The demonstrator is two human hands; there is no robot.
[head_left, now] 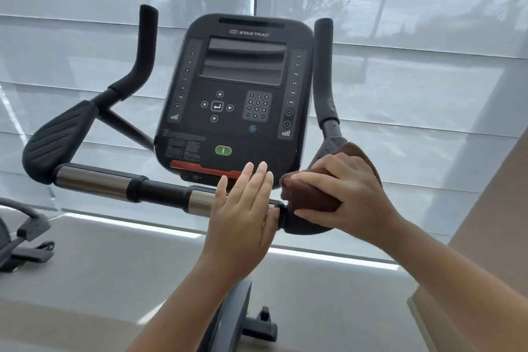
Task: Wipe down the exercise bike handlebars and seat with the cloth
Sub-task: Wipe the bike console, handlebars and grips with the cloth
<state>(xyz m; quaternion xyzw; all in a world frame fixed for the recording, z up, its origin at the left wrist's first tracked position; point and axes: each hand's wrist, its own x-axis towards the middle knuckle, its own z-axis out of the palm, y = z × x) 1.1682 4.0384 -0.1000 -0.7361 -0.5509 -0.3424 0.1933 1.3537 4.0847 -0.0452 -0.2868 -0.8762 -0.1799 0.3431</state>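
Observation:
The exercise bike's handlebar point(114, 183) runs across the view, black with chrome sections, and two black horns rise on either side of the console. My right hand point(348, 194) grips a brown cloth point(311, 194) wrapped around the bar's right elbow pad, with fingers and thumb curled around it. My left hand point(245, 208) lies with straight fingers on the bar just left of the cloth, over a chrome section. The seat is out of view.
The black console point(237, 88) with its keypad and green button stands right behind the bar. Window blinds fill the background. Part of another machine point(25, 240) sits at the lower left. A beige wall point(491, 208) rises on the right. The bike's post point(231, 320) drops below my arms.

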